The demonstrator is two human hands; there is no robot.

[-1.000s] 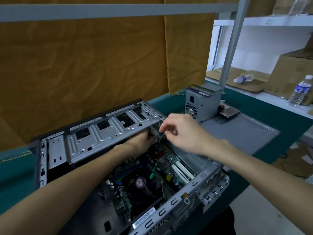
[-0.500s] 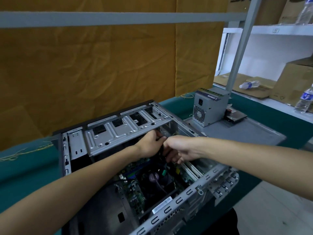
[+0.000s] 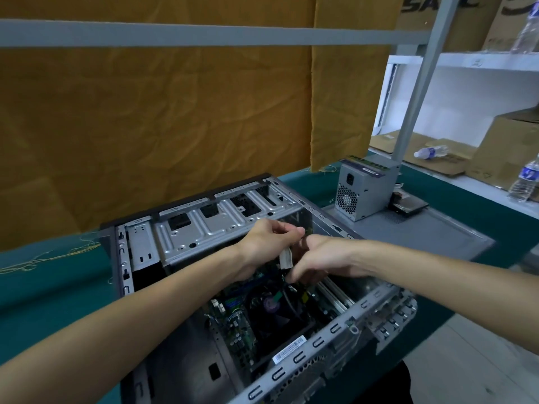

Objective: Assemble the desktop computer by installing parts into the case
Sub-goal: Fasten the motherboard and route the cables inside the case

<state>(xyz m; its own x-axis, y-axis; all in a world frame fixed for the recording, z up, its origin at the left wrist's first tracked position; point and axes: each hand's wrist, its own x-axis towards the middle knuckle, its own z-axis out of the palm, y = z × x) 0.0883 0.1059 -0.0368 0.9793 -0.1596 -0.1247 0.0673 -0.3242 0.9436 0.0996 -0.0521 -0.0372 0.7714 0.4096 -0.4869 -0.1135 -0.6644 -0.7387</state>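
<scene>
The open computer case [image 3: 186, 231] lies on its side on the green table. Its motherboard [image 3: 242, 325] and the black CPU fan [image 3: 274, 307] show inside. Over the middle of the case my left hand [image 3: 268, 243] holds a white cable connector [image 3: 285, 258], fingers curled round it. My right hand [image 3: 323, 258] meets it from the right, its curled fingers reaching down at the connector and the dark cable beneath. The fingertips are blurred. A grey power supply [image 3: 361, 191] stands on the case's side panel [image 3: 423, 231] at the right.
A hard drive [image 3: 408, 204] lies beside the power supply. An orange cloth [image 3: 175, 112] hangs behind the case. A grey post [image 3: 417, 91] rises past the power supply. Water bottles [image 3: 525, 182] and cardboard boxes [image 3: 507, 153] sit on the white shelves at the right.
Both hands have lifted slightly out of the case. A white connector now shows in my left hand. The camera has shifted, so the case sits more to the right.
</scene>
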